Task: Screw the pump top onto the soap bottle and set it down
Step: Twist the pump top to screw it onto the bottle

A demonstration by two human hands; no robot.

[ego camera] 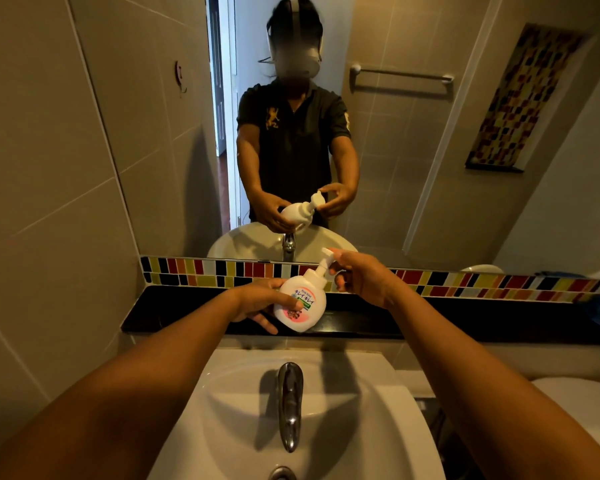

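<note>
Right now the left hand (260, 301) is gripping the bottle (300, 304) around its belly, thumb lying across the label, holding it tilted with its neck leaning up and to the right, above the far edge of the sink (388, 403) and in front of the black bench (482, 318). The right hand (357, 277) is closing its fingertips on the pump (326, 259), which is sitting on the bottle's neck; whether the thread is partly or fully taken up cannot be told from this view. The step in hand looks like the screwing itself. To do it well, the left hand should be keeping the bottle from spinning without squeezing it, since a soft bottle may push soap up through the neck. The right hand would do better pinching the collar at the base of the pump, not the nozzle, which may turn freely and tighten nothing. Keeping the pump in line with the neck matters, as a slanted start could cross the thread. Once it is feeling snug, the bottle can be brought upright and set on the bench, just beyond the tap (290, 403).
</note>
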